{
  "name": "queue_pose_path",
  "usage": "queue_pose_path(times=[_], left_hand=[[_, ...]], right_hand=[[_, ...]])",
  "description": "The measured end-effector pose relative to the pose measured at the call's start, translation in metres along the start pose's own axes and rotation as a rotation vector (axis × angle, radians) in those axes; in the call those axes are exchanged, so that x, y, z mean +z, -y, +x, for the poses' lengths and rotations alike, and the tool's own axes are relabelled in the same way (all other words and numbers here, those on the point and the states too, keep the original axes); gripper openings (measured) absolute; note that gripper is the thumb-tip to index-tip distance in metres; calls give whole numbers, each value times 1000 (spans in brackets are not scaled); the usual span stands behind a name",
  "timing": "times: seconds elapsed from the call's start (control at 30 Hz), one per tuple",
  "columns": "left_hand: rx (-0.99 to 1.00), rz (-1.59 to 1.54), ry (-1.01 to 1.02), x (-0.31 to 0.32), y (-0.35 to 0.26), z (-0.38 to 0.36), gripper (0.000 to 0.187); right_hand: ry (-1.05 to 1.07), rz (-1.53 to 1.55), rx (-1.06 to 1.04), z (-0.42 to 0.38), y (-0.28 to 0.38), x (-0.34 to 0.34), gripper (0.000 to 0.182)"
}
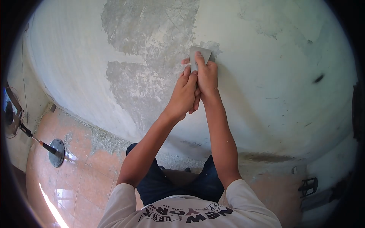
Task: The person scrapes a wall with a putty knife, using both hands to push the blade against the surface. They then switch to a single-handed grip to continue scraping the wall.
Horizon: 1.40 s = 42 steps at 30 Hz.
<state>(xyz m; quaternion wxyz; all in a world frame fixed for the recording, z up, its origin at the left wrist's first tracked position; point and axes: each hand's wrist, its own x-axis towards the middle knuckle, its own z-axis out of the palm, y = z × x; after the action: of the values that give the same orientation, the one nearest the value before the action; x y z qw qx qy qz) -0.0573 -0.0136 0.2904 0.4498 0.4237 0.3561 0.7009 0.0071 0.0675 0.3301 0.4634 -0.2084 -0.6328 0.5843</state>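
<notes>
Both hands are on one flat metal scraper (203, 52), its blade against the wall (243, 41) at the right edge of a rough grey patch (133, 81). My right hand (207, 76) is closed on the scraper, with the thumb lying along the blade. Just left of it and touching it, my left hand (184, 91) wraps round the lower part of the tool, fingers bent. The handle is mostly hidden by the hands. Smooth pale paint covers the wall right of the patch.
A standing fan (13, 110) with a round base (56, 152) is at the left. Pale flakes (104, 141) lie along the wall's foot on the tiled floor (89, 174). A dark object (308, 187) is at the lower right.
</notes>
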Motion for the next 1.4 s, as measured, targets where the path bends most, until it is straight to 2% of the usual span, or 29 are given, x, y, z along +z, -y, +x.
queue_pose_path(times=[0.17,0.5,0.77,0.97,1.4], left_hand=[[46,-15,31,-6,-7,6,31],[-29,101,58,-18,-24,8,34],[-9,162,32,-16,-44,10,35],[-39,146,40,-16,-32,6,35],[-22,127,41,0,-32,13,34]], right_hand=[[10,59,-6,6,0,5,48],[-19,127,-28,10,0,17,49],[-21,154,-58,16,14,25,50],[-29,171,-70,12,-3,18,51],[-15,153,-55,15,12,6,51]])
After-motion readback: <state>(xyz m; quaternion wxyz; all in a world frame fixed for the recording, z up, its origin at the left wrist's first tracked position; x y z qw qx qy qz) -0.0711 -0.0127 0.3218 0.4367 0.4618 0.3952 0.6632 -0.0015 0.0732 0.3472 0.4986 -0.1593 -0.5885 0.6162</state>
